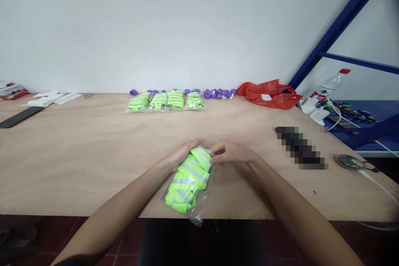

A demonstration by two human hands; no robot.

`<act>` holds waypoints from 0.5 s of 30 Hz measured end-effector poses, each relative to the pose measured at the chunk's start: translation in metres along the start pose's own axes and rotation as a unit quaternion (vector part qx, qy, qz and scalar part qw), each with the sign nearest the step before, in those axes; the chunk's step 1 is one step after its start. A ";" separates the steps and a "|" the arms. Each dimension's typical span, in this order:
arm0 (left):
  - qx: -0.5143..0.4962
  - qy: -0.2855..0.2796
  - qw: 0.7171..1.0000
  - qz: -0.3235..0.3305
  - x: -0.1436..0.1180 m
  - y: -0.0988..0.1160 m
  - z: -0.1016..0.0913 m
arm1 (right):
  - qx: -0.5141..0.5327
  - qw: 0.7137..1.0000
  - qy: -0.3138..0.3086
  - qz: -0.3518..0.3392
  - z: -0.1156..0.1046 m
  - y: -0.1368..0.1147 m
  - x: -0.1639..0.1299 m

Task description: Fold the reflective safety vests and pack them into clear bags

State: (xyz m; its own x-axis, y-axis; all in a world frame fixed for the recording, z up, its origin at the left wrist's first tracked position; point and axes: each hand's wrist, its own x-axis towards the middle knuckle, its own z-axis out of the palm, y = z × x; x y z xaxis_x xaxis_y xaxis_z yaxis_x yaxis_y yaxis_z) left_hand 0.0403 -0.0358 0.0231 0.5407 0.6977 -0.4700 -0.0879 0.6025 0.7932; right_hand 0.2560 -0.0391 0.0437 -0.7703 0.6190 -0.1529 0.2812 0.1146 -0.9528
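Both hands pinch the far end of a clear bag point(190, 183) of folded neon-green reflective strap: left hand point(181, 154) on its left corner, right hand point(229, 153) on its right. Bag's near end overhangs the near table point(77, 166) edge. Risk: slick plastic slips the pinch, bag slides off. Four filled bags point(166, 100) lie far, by purple caps point(218, 93).

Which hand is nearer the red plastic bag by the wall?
Right. The right hand lies below-left of the red plastic bag; the left hand is farther left, across the bagged vest.
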 end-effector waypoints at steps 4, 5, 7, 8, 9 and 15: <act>-0.014 0.006 1.000 0.000 0.002 0.000 -0.002 | 0.067 0.997 0.034 0.001 0.004 0.004 0.003; -0.017 0.011 1.000 -0.002 0.003 0.000 -0.003 | 0.090 0.995 0.051 -0.001 0.005 0.006 0.004; -0.013 0.027 1.000 -0.001 0.004 0.000 -0.005 | 0.121 0.990 0.075 -0.001 0.008 0.008 0.006; -0.006 0.038 0.999 0.005 0.004 0.000 -0.006 | 0.129 0.988 0.084 0.000 0.009 0.010 0.007; 0.001 0.048 0.999 0.015 0.005 -0.001 -0.007 | 0.135 0.987 0.092 0.001 0.010 0.011 0.008; 0.106 0.078 0.988 0.079 0.004 -0.002 -0.009 | 0.187 0.976 0.111 -0.013 0.015 0.016 0.012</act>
State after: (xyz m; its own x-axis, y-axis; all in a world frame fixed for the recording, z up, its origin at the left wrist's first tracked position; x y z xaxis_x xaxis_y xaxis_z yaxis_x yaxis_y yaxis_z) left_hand 0.0348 -0.0307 0.0158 0.3971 0.8381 -0.3741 0.0243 0.3979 0.9171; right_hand 0.2432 -0.0415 0.0227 -0.6196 0.7778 -0.1055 0.0016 -0.1331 -0.9911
